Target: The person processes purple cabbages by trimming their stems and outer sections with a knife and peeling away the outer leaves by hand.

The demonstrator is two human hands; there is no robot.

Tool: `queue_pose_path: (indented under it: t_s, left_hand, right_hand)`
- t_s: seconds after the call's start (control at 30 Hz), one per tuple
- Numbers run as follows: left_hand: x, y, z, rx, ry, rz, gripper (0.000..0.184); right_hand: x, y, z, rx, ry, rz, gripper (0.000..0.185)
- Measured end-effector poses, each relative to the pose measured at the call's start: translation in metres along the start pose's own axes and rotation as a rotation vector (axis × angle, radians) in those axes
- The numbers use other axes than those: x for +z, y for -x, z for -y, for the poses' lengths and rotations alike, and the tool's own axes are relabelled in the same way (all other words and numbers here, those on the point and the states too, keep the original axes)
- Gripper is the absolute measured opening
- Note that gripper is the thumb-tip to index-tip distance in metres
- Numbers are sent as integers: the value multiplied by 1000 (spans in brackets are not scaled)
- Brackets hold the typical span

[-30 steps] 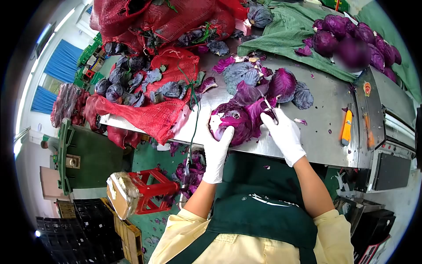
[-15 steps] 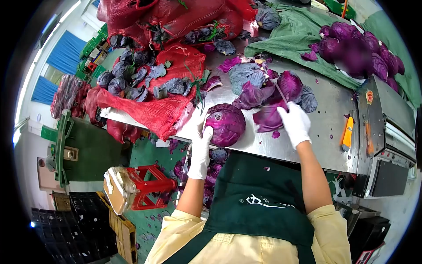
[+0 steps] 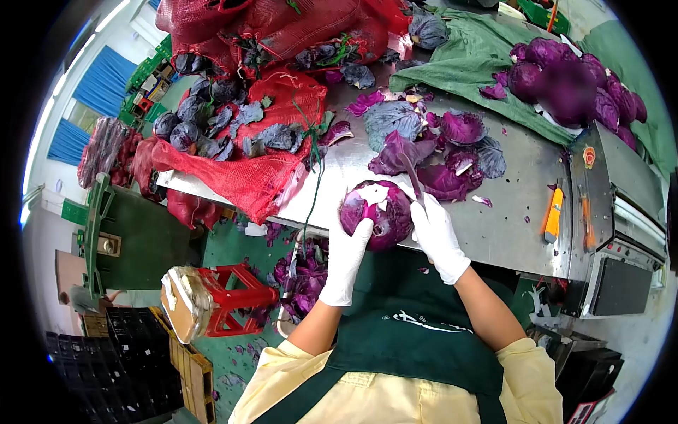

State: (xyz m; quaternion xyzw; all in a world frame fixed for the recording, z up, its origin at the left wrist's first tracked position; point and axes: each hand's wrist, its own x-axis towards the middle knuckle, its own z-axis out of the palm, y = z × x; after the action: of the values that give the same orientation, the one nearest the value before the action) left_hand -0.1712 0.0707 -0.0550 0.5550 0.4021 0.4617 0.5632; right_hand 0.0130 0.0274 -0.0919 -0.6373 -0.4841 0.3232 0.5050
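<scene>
A red cabbage (image 3: pixel 393 225) is at the table's front edge, with a pale cut patch on its upper side. My left hand (image 3: pixel 346 258), in a white glove, grips it from the left, thumb across the front. On the other side is my gloved right hand (image 3: pixel 439 239), closed round a knife whose blade (image 3: pixel 410 174) points up and away from me. Its handle is hidden in the glove. Just behind the cabbage lie loose purple outer leaves (image 3: pixel 446 181) and a greyish leaf (image 3: pixel 393 124).
Red mesh sacks (image 3: pixel 282 35) and dark cabbages (image 3: pixel 185 134) occupy the left and back. Several peeled cabbages (image 3: pixel 526 81) are heaped on green cloth (image 3: pixel 470 60). An orange cutter (image 3: pixel 554 215) lies at right. A red stool (image 3: pixel 244 297) stands left; below the table are leaf scraps (image 3: pixel 305 283).
The cabbage has come nearer my body and turned, showing its pale patch. My right hand with the knife has moved left from the loose leaves to the cabbage.
</scene>
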Motion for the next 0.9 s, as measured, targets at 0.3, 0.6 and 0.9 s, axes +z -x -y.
queue_pose_path:
  t_s: [0.3,0.6,0.9]
  left_hand:
    - [-8,-26,-4,63,-79,158,97]
    - [-2,-24,-5,196,-128,244,113]
    - [7,-18,-24,175,-237,218,110]
  right_hand:
    - [-16,10,23,-239,50,-130,22]
    - [-15,12,4,-126,100,-140,33]
    - [-12,1,17,-192,91,-109,34]
